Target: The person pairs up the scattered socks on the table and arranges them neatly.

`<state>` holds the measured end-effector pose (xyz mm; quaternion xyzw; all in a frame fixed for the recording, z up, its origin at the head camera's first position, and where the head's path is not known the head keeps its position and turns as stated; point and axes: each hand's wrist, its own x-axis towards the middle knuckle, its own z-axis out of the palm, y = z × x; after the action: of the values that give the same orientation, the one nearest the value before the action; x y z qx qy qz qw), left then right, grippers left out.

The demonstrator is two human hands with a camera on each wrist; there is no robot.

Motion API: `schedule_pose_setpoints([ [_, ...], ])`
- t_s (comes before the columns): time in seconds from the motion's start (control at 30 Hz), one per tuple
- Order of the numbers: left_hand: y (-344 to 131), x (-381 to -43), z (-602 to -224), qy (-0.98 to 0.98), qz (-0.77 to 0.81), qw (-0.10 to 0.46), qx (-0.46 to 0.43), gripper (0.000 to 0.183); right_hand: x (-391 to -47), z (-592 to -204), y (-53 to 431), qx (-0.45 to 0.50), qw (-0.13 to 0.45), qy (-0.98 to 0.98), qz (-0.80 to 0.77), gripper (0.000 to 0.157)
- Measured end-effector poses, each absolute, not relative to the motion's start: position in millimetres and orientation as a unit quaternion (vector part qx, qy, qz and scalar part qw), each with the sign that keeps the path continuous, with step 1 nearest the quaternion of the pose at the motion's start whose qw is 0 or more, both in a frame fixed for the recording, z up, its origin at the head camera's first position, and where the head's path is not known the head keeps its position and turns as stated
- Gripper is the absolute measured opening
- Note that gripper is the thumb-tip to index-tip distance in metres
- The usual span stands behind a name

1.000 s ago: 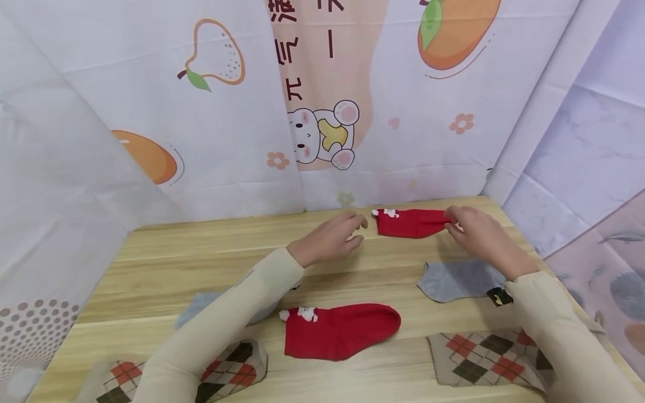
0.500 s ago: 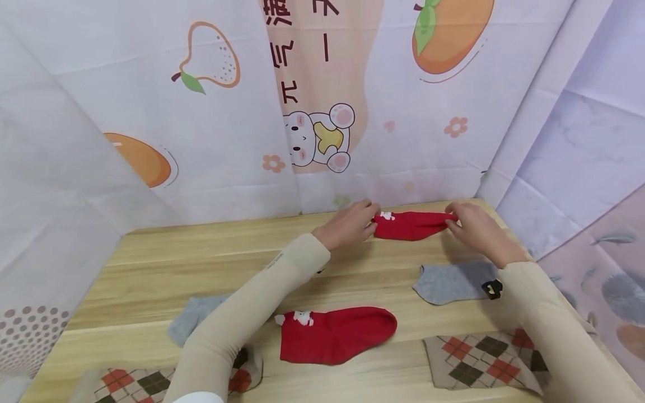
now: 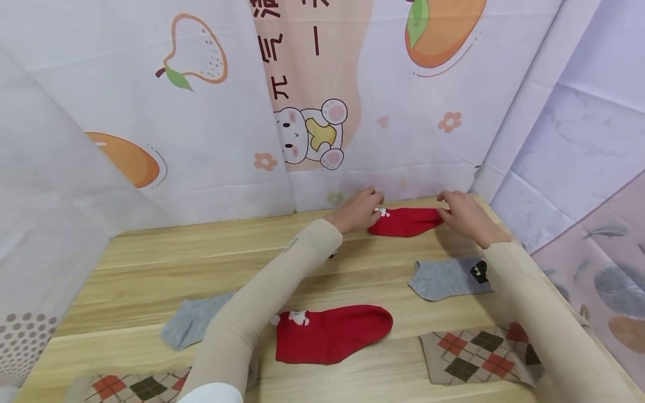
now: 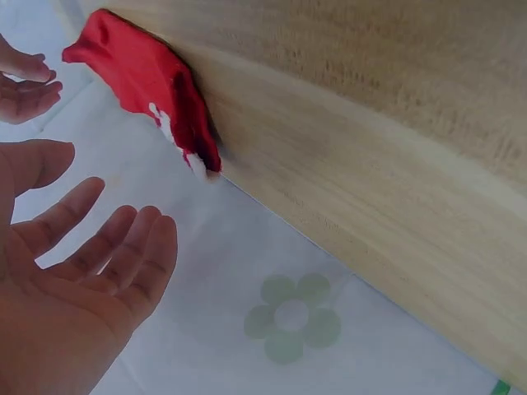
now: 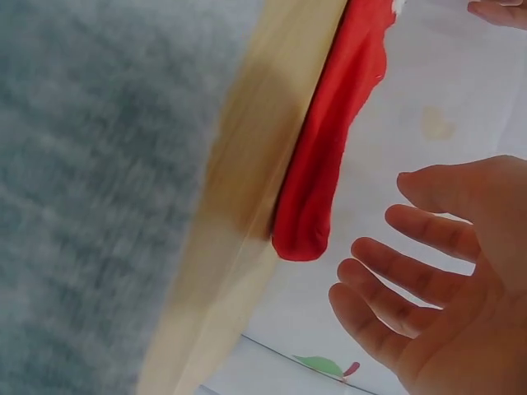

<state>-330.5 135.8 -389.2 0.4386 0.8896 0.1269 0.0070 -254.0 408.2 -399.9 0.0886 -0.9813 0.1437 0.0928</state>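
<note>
Wooden table, far red sock lying along its back edge.
Left hand and right hand flank it at that table edge, fingers apart, gripping nothing, seemingly spaced to suit its two ends.

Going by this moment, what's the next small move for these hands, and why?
Probably to draw the left hand and right hand back from the far red sock. It lies stretched out on the table, and both wrist views show open fingers clear of it. A similar near red sock lies untouched, closer to the person.
</note>
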Motion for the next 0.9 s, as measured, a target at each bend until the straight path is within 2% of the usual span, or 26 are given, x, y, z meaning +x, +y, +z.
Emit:
schedule_pose_setpoints([
  [0.2, 145.1, -339.6, -387.7, 0.902, 0.101, 0.004, 0.42, 0.023, -265.6, -399.8, 407.3, 0.098, 0.087, -0.982, 0.137, 0.026],
  [0.4, 149.9, -343.9, -394.2, 0.909, 0.081, 0.022, 0.407, 0.014, -271.9, -400.3, 406.3, 0.088, 0.04, -0.987, 0.126, 0.024],
  [0.7, 148.0, -343.9, -413.8, 0.915, 0.046, 0.029, 0.399, 0.008, -267.1, -408.6, 418.8, 0.11, 0.005, -0.983, 0.145, 0.012],
  [0.9, 144.1, -340.0, -419.7, 0.923, 0.078, 0.053, 0.372, 0.005, -264.5, -411.0, 423.8, 0.114, -0.004, -0.982, 0.15, 0.015],
])
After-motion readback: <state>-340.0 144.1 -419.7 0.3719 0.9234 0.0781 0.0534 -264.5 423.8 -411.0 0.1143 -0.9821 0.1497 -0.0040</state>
